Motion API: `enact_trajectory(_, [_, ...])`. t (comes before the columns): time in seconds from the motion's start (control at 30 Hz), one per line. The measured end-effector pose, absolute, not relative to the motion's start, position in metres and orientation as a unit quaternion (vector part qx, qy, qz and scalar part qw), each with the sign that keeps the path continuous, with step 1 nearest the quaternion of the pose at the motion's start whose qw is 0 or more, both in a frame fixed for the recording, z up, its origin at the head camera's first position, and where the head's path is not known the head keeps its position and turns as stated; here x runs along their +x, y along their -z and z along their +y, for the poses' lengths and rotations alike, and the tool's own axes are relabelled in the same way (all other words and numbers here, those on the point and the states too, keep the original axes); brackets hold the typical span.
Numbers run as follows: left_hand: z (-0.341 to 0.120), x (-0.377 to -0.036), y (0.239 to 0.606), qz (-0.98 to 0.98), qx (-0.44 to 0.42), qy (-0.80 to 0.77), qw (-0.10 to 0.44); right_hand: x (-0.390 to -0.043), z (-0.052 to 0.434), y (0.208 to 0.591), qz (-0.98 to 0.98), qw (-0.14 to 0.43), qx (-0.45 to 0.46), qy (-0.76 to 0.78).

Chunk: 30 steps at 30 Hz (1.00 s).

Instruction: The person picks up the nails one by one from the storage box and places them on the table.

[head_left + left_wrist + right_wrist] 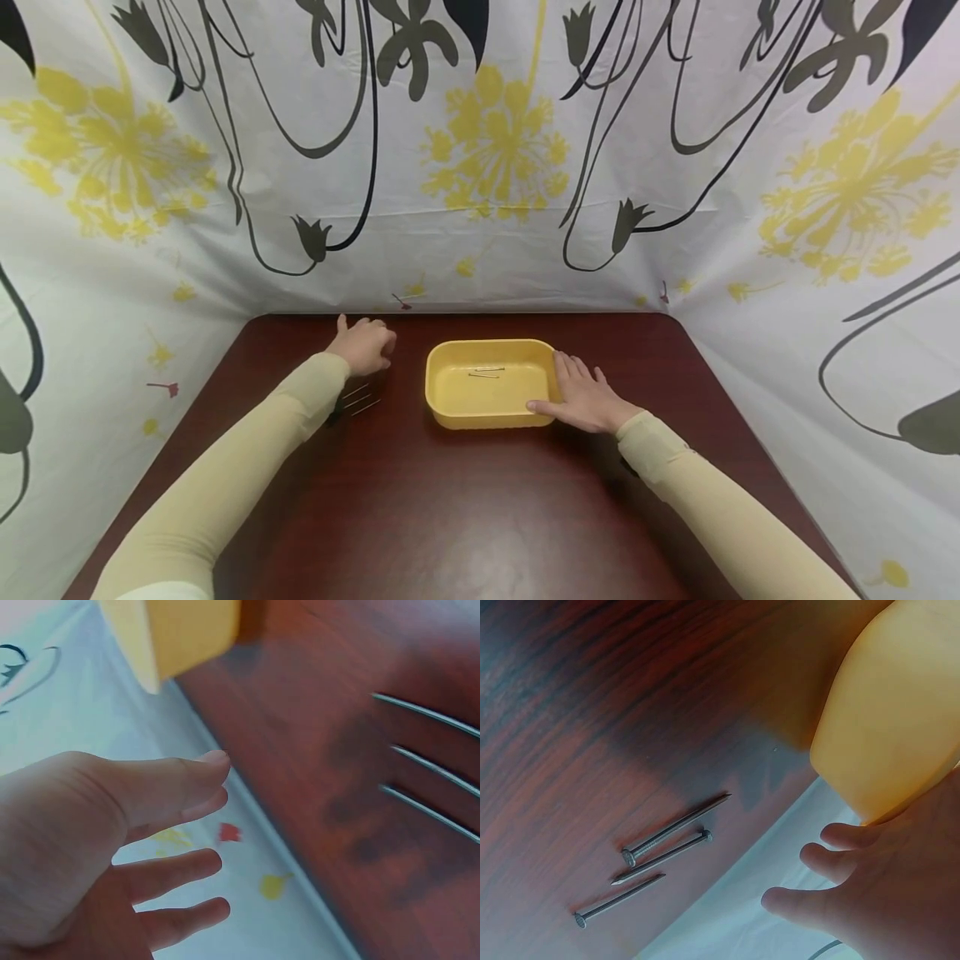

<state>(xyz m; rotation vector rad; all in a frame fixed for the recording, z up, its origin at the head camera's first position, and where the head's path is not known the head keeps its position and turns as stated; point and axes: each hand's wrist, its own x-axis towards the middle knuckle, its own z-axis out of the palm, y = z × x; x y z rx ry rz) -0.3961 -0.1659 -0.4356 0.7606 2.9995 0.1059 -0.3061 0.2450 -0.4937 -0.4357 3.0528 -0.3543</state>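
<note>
A yellow plastic tray (491, 421) stands on the table with two thin nails (483, 376) lying inside it. To its left, my left hand (363, 346) hovers over the table, fingers loosely bent. In the left wrist view, nothing shows between the thumb and fingers of that hand (127, 817). Three nails (435, 766) lie on the wood near it. My right hand (585, 398) rests along the tray's right side, its fingers extended and the thumb over the rim. Three nails with flat heads (671, 851) also lie on the table in the right wrist view.
The dark red-brown table (480, 517) has rounded far corners. A white cloth (480, 258) printed with flowers hangs behind it and along both sides. The table's edge (262, 810) runs past the left hand in the left wrist view.
</note>
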Motion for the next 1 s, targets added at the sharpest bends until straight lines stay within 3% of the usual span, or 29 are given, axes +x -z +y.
enact_trajectory(0.27, [-0.136,-0.391,0.416,0.959,0.280,-0.051,-0.007,-0.304,0.245,0.493,0.983,0.023,-0.141,0.116])
enact_trajectory(0.5, [-0.102,-0.384,0.402,0.950,0.301,-0.087,0.012,-0.304,0.244,0.491,0.983,0.021,-0.141,0.118])
enact_trajectory(1.0, [-0.032,-0.398,0.397,0.931,0.345,-0.117,-0.017,-0.308,0.246,0.499,0.983,0.025,-0.128,0.131])
